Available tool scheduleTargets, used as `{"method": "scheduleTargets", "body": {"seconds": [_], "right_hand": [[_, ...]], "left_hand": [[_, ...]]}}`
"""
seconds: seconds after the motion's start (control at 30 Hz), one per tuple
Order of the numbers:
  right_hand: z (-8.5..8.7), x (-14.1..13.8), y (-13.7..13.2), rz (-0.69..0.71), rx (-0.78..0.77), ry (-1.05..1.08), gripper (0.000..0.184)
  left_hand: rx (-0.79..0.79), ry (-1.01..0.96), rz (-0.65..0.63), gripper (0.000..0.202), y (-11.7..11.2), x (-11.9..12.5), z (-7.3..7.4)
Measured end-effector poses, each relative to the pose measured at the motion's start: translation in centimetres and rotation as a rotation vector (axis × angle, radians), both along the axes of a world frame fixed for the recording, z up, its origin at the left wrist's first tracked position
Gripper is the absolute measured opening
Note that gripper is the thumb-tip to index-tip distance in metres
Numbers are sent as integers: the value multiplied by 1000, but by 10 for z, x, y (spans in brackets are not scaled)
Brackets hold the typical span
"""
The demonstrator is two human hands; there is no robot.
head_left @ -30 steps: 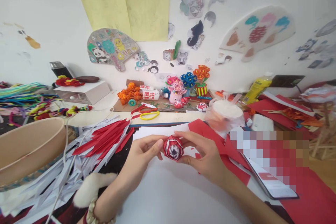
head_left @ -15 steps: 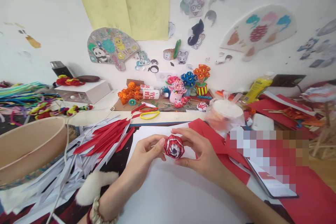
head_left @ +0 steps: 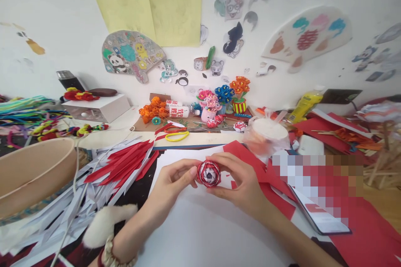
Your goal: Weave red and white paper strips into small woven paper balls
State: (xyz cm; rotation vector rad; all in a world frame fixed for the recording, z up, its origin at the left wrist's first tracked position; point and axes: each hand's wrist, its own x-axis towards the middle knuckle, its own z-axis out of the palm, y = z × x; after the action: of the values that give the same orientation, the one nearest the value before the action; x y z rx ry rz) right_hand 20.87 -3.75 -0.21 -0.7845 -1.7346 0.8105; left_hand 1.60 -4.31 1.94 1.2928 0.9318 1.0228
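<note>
A small red-and-white woven paper ball (head_left: 209,173) is held up between both hands above a white sheet (head_left: 206,233). My left hand (head_left: 171,183) pinches its left side with thumb and fingertips. My right hand (head_left: 242,181) curls round its right side, fingers over the top and thumb below. Both hands are closed on the ball. A pale scrunchie (head_left: 116,254) sits on my left wrist.
Red and white paper strips (head_left: 122,167) lie piled at the left beside a tan round container (head_left: 34,175). Red paper sheets (head_left: 369,233) and a phone (head_left: 316,217) lie at the right. A bagged white roll (head_left: 266,135), yellow-handled scissors (head_left: 177,135) and paper flowers (head_left: 225,96) stand behind.
The ball has turned slightly in my fingers, and my right thumb and fingers have shifted round it. Both hands stay in about the same place.
</note>
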Motion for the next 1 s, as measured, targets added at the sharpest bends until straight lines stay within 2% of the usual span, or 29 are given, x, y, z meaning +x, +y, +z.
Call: {"method": "scheduleTargets", "body": {"seconds": [0.27, 0.53, 0.77, 1.0], "right_hand": [[2, 2, 0, -12, 51, -20, 49], [-1, 3, 2, -46, 147, -123, 63], [2, 1, 2, -67, 143, -90, 47], [5, 1, 0, -67, 145, -83, 41]], "left_hand": [[-20, -18, -10, 24, -1, 1, -1], [-29, -39, 4, 23, -1, 1, -1], [-11, 2, -1, 23, -1, 1, -2], [-9, 44, 5, 27, -2, 3, 0]]}}
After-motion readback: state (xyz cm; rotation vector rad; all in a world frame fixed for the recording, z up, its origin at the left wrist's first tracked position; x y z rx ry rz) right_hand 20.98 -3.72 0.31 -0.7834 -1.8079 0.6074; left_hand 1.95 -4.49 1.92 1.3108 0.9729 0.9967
